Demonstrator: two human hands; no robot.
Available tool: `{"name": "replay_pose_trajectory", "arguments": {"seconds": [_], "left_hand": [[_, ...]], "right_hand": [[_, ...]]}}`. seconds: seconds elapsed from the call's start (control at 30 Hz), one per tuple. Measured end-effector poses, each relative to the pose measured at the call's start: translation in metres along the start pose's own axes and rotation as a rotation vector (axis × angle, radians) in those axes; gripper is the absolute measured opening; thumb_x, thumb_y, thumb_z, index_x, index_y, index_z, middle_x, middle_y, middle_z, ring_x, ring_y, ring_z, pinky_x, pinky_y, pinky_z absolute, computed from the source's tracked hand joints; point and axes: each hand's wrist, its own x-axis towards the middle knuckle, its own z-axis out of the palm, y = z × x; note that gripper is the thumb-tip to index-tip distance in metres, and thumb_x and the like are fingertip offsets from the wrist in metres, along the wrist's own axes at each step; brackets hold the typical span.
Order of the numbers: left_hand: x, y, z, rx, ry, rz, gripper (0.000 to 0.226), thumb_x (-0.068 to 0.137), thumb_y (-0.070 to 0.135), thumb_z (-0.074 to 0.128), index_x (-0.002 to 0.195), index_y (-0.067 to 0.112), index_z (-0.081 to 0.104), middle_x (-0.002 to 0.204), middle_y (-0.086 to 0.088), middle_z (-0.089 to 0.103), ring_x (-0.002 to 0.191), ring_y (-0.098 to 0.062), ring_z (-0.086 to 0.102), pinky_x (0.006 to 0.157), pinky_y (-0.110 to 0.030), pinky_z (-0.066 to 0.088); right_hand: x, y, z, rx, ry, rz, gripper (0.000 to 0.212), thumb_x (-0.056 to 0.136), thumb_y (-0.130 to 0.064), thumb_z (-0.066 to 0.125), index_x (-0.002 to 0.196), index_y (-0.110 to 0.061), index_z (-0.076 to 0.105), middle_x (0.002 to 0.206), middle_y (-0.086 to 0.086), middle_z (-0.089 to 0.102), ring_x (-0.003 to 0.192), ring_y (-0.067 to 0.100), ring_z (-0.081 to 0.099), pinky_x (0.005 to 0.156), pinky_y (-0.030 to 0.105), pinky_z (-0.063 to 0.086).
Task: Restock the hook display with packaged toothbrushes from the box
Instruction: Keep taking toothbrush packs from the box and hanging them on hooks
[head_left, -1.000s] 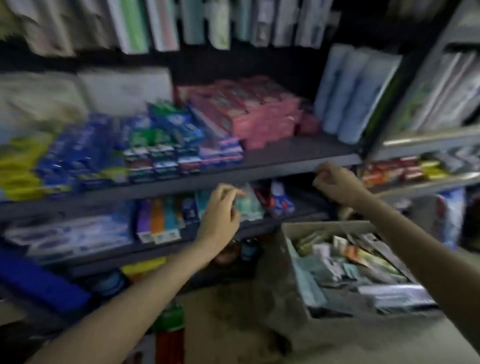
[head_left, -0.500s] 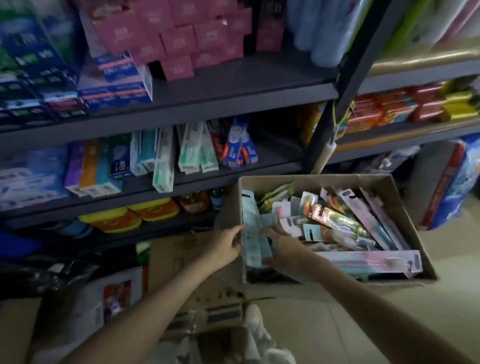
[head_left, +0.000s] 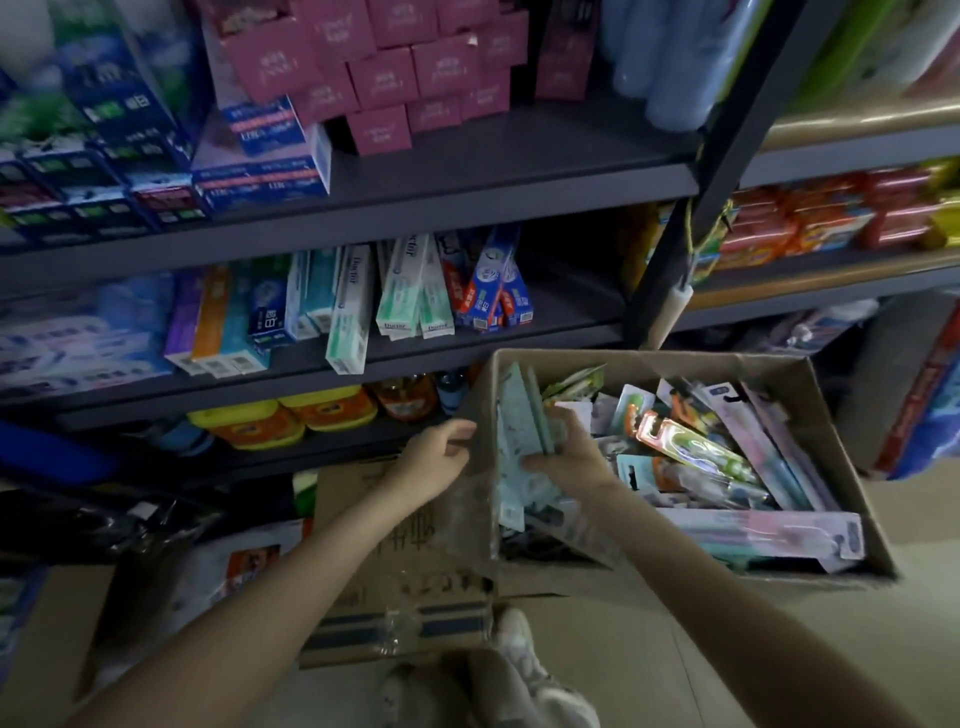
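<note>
1. The left hand (head_left: 436, 460) rests on the outside of the box's (head_left: 831, 421) left wall, fingers curled over its edge, bracing it. It should keep that hold so the box does not slide.
2. Just inside that wall, the right hand (head_left: 569, 457) grips a few pale green toothbrush packs (head_left: 519, 415) standing upright.
3. Lifting them straight up should clear the loose packs (head_left: 691, 441) heaped farther right in the box.
4. No hook display is in view here.
</note>
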Motion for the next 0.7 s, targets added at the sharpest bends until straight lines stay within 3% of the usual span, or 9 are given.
{"name": "replay_pose_trajectory", "arguments": {"seconds": [0.1, 0.23, 0.3, 0.4, 0.53, 0.6, 0.7], "left_hand": [[0.002, 0.032, -0.009, -0.320, -0.005, -0.023, 0.030, 0.095, 0.017, 0.048, 0.125, 0.013, 0.050, 0.126, -0.006, 0.056, 0.109, -0.017, 0.057, 0.089, -0.028, 0.050], [0.004, 0.085, -0.007, -0.651, -0.092, -0.048, 0.016, 0.092, 0.023, 0.056, 0.106, 0.018, 0.051, 0.111, -0.006, 0.060, 0.088, -0.016, 0.064, 0.073, -0.025, 0.056], [0.005, 0.104, -0.005, -0.746, -0.071, -0.055, 0.030, 0.089, 0.015, 0.060, 0.115, 0.012, 0.046, 0.113, -0.010, 0.057, 0.087, -0.021, 0.063, 0.065, -0.024, 0.057], [0.004, 0.119, -0.007, -0.782, -0.004, -0.032, 0.044, 0.082, 0.009, 0.068, 0.116, 0.014, 0.039, 0.112, -0.012, 0.057, 0.086, -0.021, 0.063, 0.058, -0.023, 0.057], [-0.002, 0.124, -0.017, -0.729, 0.058, 0.012, 0.054, 0.077, 0.010, 0.073, 0.115, 0.017, 0.035, 0.104, -0.006, 0.059, 0.085, -0.016, 0.063, 0.060, -0.022, 0.056], [-0.004, 0.124, -0.028, -0.726, 0.089, 0.062, 0.052, 0.078, 0.007, 0.072, 0.114, 0.018, 0.036, 0.104, -0.004, 0.059, 0.087, -0.013, 0.061, 0.066, -0.025, 0.056], [-0.012, 0.121, -0.057, -0.733, 0.122, 0.133, 0.032, 0.083, -0.001, 0.063, 0.102, 0.018, 0.046, 0.095, -0.001, 0.062, 0.081, -0.012, 0.063, 0.068, -0.027, 0.055]], "right_hand": [[-0.018, -0.022, -0.036, 0.071, -0.011, -0.144, 0.059, 0.079, 0.005, 0.066, 0.122, -0.021, 0.035, 0.103, 0.009, 0.061, 0.097, 0.025, 0.061, 0.070, 0.028, 0.052], [-0.041, -0.040, -0.061, 0.044, 0.006, -0.372, 0.056, 0.082, 0.001, 0.065, 0.122, -0.025, 0.037, 0.114, 0.007, 0.058, 0.103, 0.020, 0.060, 0.080, 0.029, 0.055], [-0.050, -0.044, -0.065, 0.047, 0.021, -0.418, 0.057, 0.082, 0.000, 0.066, 0.125, -0.024, 0.037, 0.113, 0.003, 0.058, 0.104, 0.016, 0.060, 0.078, 0.022, 0.054], [-0.059, -0.050, -0.071, 0.053, -0.017, -0.453, 0.059, 0.082, -0.003, 0.067, 0.129, -0.023, 0.037, 0.115, 0.002, 0.059, 0.102, 0.008, 0.061, 0.080, 0.022, 0.054], [-0.060, -0.062, -0.076, 0.079, -0.092, -0.460, 0.049, 0.084, -0.006, 0.065, 0.126, -0.016, 0.043, 0.112, 0.005, 0.064, 0.100, 0.013, 0.065, 0.082, 0.031, 0.055], [-0.056, -0.072, -0.071, 0.147, -0.156, -0.443, 0.041, 0.087, -0.005, 0.061, 0.122, -0.019, 0.046, 0.106, 0.004, 0.066, 0.093, 0.016, 0.067, 0.075, 0.031, 0.057], [-0.046, -0.095, -0.061, 0.210, -0.107, -0.442, 0.035, 0.090, 0.001, 0.053, 0.108, -0.028, 0.045, 0.102, 0.004, 0.063, 0.079, 0.016, 0.066, 0.062, 0.027, 0.053]]}}
